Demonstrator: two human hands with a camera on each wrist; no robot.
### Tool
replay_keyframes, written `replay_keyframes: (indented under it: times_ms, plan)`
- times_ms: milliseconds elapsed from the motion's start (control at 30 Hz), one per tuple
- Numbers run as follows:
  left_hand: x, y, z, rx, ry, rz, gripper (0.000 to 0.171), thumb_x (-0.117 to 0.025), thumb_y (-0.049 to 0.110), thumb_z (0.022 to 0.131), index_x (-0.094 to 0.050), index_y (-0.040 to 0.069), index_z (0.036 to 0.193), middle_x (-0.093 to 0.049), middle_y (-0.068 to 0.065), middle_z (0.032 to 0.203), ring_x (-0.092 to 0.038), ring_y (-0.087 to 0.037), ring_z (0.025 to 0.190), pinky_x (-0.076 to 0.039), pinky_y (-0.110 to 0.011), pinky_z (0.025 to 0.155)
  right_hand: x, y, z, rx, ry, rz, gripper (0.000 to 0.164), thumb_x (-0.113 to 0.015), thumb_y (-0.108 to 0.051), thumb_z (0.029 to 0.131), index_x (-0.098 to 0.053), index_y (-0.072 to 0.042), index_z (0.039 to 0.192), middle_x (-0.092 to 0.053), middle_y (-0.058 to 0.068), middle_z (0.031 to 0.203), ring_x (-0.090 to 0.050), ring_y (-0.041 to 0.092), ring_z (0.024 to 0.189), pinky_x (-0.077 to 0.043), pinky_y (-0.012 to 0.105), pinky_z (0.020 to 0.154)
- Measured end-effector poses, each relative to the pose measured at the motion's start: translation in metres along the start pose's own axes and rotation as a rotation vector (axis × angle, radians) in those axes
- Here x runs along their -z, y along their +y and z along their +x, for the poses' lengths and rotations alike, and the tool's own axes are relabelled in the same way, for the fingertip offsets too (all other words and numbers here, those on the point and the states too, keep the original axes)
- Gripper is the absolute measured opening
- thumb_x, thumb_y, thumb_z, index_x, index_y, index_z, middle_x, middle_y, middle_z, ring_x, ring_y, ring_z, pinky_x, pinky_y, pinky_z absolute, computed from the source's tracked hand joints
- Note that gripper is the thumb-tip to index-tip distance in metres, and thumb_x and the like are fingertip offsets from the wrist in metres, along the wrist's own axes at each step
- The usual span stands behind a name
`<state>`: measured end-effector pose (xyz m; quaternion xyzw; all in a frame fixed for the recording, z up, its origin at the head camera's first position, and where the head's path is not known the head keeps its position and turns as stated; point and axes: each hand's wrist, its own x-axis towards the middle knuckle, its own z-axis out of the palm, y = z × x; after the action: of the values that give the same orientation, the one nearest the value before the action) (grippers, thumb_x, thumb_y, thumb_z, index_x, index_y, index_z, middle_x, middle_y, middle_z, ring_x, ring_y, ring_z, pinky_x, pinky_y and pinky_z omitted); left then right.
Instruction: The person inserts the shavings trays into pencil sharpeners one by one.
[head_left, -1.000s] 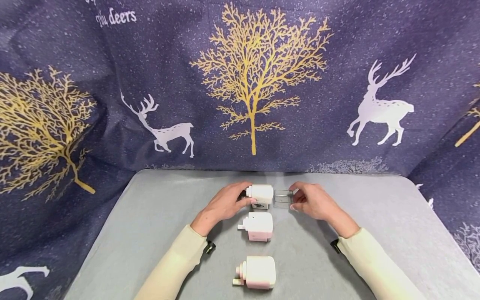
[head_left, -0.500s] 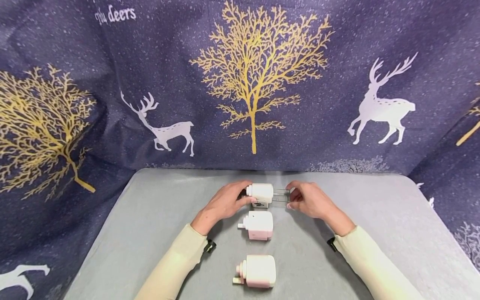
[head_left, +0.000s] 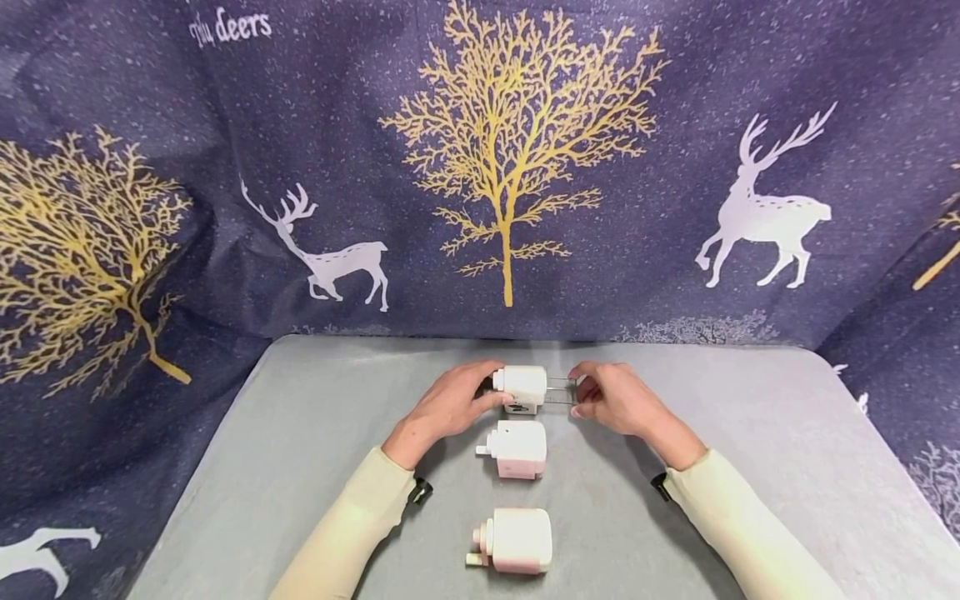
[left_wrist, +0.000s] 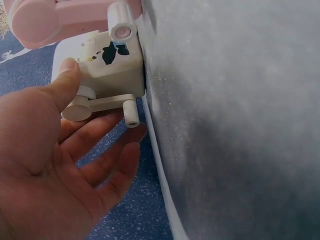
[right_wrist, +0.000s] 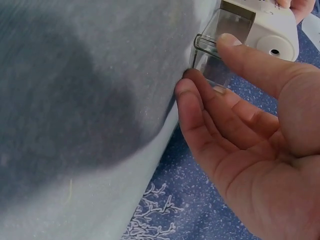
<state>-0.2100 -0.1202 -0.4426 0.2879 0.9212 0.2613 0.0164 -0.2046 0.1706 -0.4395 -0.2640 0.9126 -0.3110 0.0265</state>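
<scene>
At the far end of the row stands a white hand-crank pencil sharpener (head_left: 523, 381) with a dark picture on its side. My left hand (head_left: 453, 404) grips it from the left, thumb on the picture side. Its cream crank (left_wrist: 112, 102) hangs below that thumb in the left wrist view. My right hand (head_left: 622, 400) pinches the outer end of a clear plastic drawer (head_left: 558, 392) between thumb and fingers. The drawer's inner end is inside the sharpener's opening, while its outer part sticks out. The sharpener's pencil hole (right_wrist: 274, 52) shows in the right wrist view.
Nearer me on the grey table (head_left: 300, 467) stand a white-and-pink sharpener (head_left: 521, 450) and a larger cream-and-pink one (head_left: 521, 542), cranks to the left. A dark blue cloth (head_left: 600, 308) with trees and deer hangs behind the table.
My right hand has moved left with the clear drawer, from just outside the sharpener to partly inside it. The left hand still holds the sharpener in place.
</scene>
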Motion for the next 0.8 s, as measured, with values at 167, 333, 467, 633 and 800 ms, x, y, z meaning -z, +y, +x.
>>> replay_keyframes:
  times_ms: [167,333,467,633,800]
  plan:
    - [-0.0005,-0.0006,0.0002,-0.003,0.003,0.002,0.052,-0.057,0.053,0.092,-0.055,0.021,0.134,-0.061,0.008,0.116,-0.057,-0.010,0.106,-0.049,-0.036,0.091,-0.0014,-0.0015,0.0016,-0.006,0.000,0.000,0.048,-0.083,-0.009,0.072,-0.064,0.001,0.115,-0.071,0.004,0.085,-0.066,0.011,0.075,-0.057,0.033,0.073]
    - [-0.0007,-0.0010,0.0002,-0.018,0.016,0.003,0.052,-0.058,0.052,0.092,-0.055,0.021,0.133,-0.062,0.007,0.115,-0.058,-0.011,0.105,-0.049,-0.036,0.090,-0.0019,-0.0035,0.0031,-0.007,-0.003,0.005,0.048,-0.083,-0.009,0.072,-0.064,0.001,0.115,-0.071,0.005,0.086,-0.066,0.012,0.076,-0.056,0.033,0.073]
    - [-0.0010,-0.0013,0.0002,-0.018,0.017,0.004,0.052,-0.058,0.052,0.092,-0.055,0.021,0.133,-0.062,0.007,0.115,-0.058,-0.011,0.105,-0.049,-0.036,0.090,-0.0018,-0.0039,0.0033,-0.005,-0.006,0.011,0.048,-0.083,-0.008,0.072,-0.063,0.001,0.115,-0.071,0.006,0.086,-0.066,0.013,0.076,-0.057,0.033,0.073]
    - [-0.0012,-0.0008,0.0003,-0.013,0.015,0.002,0.049,-0.059,0.051,0.092,-0.056,0.021,0.131,-0.062,0.008,0.113,-0.058,-0.010,0.103,-0.050,-0.035,0.089,-0.0027,-0.0046,0.0047,-0.001,-0.013,0.019,0.048,-0.083,-0.009,0.073,-0.063,0.000,0.116,-0.071,0.004,0.085,-0.066,0.011,0.076,-0.057,0.032,0.073]
    - [-0.0015,-0.0007,0.0005,-0.009,0.018,0.000,0.049,-0.059,0.051,0.092,-0.056,0.022,0.131,-0.062,0.009,0.114,-0.058,-0.009,0.102,-0.050,-0.035,0.088,-0.0048,-0.0062,0.0071,0.000,-0.018,0.017,0.048,-0.082,-0.011,0.074,-0.063,-0.001,0.117,-0.071,0.003,0.086,-0.065,0.010,0.076,-0.056,0.032,0.073]
